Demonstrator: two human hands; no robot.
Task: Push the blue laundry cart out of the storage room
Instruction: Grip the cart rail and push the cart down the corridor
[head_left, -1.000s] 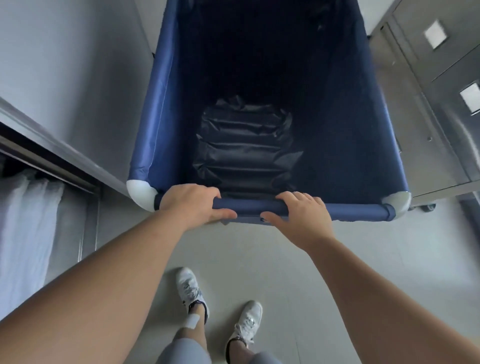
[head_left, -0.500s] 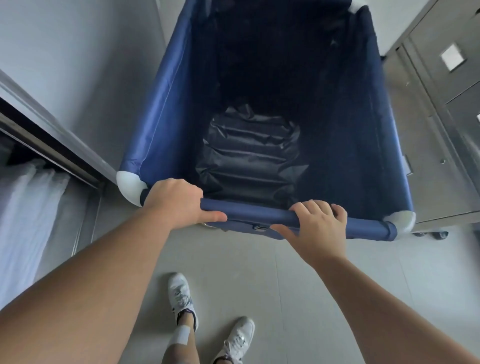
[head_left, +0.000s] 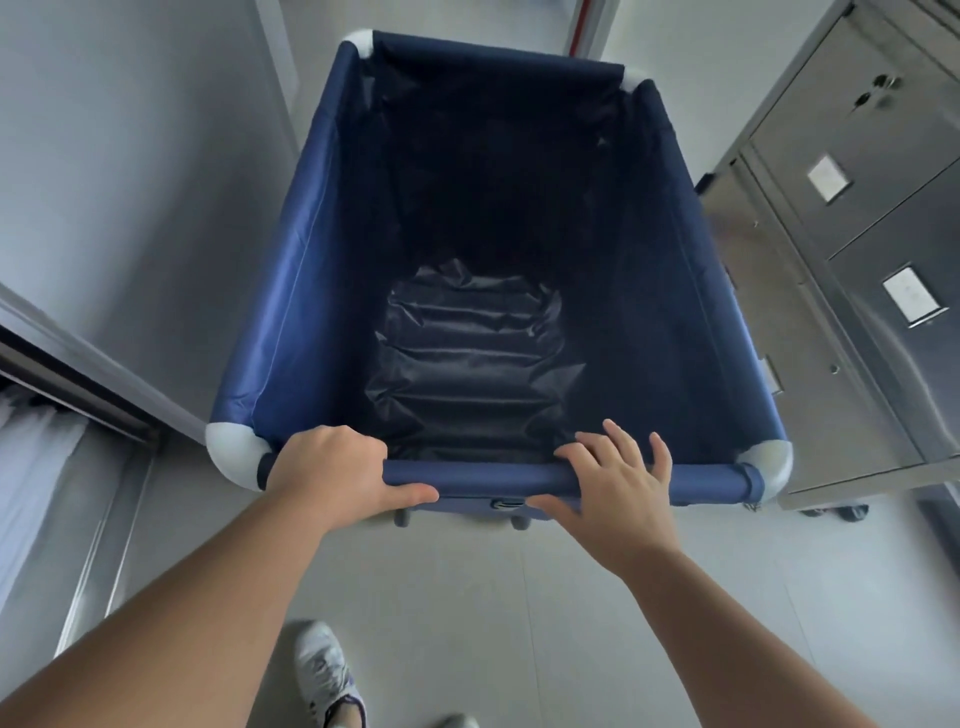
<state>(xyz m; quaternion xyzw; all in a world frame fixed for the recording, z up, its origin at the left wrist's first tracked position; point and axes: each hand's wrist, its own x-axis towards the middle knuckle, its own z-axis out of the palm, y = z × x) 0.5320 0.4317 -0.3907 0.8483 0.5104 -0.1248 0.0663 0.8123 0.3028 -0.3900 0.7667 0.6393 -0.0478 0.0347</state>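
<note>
The blue laundry cart fills the middle of the view, a deep fabric bin with white corner caps and a dark crumpled liner at its bottom. My left hand is wrapped around the near top rail, close to the left corner. My right hand lies on the same rail toward the right, fingers spread and lifted over the rail, thumb under it. The cart's far end points at a doorway gap ahead.
A stainless steel cabinet on castors stands close along the cart's right side. A grey wall runs along the left, with a sliding door track and white curtain at lower left. My white shoe is on the pale floor.
The cart has rolled forward so its far rim and the doorway now show. My right hand has loosened from a closed grip to spread fingers. My left hand keeps its grip.
</note>
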